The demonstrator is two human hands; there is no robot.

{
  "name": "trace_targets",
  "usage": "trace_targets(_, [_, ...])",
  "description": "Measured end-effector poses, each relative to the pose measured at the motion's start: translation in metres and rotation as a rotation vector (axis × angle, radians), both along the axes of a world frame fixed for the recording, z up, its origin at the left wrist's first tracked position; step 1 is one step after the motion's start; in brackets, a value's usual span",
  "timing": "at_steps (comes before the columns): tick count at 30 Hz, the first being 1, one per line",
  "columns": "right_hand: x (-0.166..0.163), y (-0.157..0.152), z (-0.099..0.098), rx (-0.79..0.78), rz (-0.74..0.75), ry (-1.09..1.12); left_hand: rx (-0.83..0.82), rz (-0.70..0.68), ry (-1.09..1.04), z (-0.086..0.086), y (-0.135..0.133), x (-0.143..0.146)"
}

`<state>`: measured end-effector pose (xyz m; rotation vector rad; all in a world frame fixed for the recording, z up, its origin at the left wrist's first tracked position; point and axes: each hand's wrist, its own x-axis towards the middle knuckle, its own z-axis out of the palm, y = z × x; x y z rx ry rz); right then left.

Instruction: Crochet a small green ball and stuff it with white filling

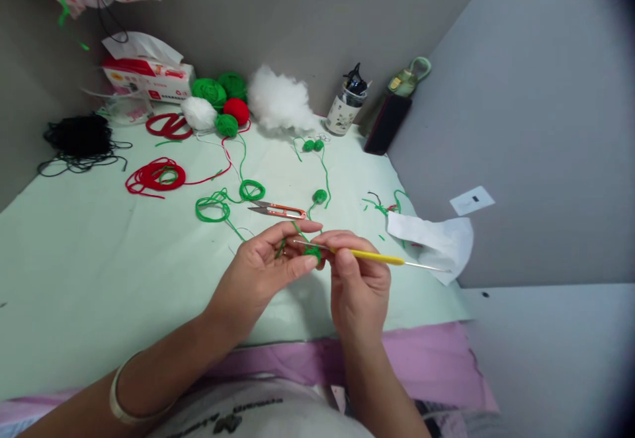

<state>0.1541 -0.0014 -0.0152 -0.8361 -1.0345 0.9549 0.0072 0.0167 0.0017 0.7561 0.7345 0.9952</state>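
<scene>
A small piece of green crochet work [312,251] is pinched between the thumb and fingers of my left hand [270,259]. My right hand [358,279] grips a crochet hook [374,256] with a yellow handle and metal ends. Its left tip lies across the green piece, but I cannot tell whether it passes through a stitch. Green yarn runs up from the piece between the hands. Just beyond my fingers are orange-handled thread snips [278,211] and a small green crocheted ball [320,196].
Green yarn coils [212,206] and a red yarn coil [156,175] lie at left. Behind stand yarn balls [209,94], white stuffing [280,100], red scissors [169,126], a tissue pack [149,81], a pen jar [343,110] and a bottle [404,84]. White paper [436,243] lies right, near yarn scraps.
</scene>
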Motion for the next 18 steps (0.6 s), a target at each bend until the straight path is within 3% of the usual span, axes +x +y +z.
trace_targets(18, [0.0008,0.0037,0.0050,-0.093,0.051,0.163,-0.020,0.015,0.024,0.0025,0.0022,-0.0041])
